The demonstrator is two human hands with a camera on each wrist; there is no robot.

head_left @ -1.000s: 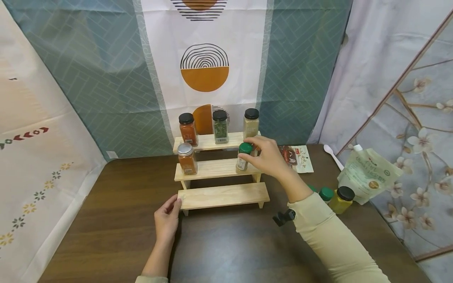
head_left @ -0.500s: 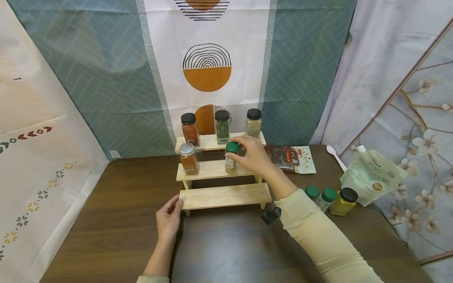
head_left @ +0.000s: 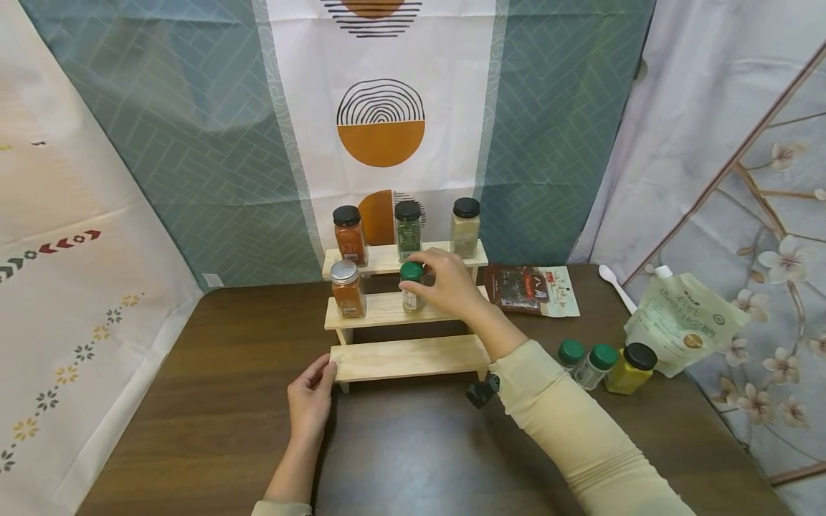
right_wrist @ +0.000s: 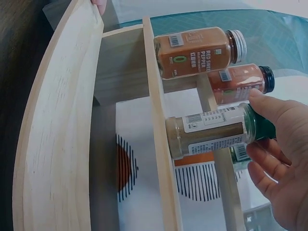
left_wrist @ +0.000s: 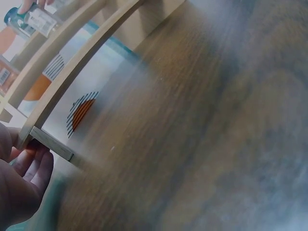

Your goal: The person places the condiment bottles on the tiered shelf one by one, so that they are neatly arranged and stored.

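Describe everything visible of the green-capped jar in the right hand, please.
The jar is round and clear, perhaps glass or plastic, with a green cap on, white printed labels and brownish contents. It is roughly upright near the centre of the middle wooden shelf; whether its base touches is unclear. The right hand grips it at the cap end.

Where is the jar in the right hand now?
In the head view, the green-lidded jar is at the middle wooden shelf, right of the silver-lidded jar, gripped by the right hand.
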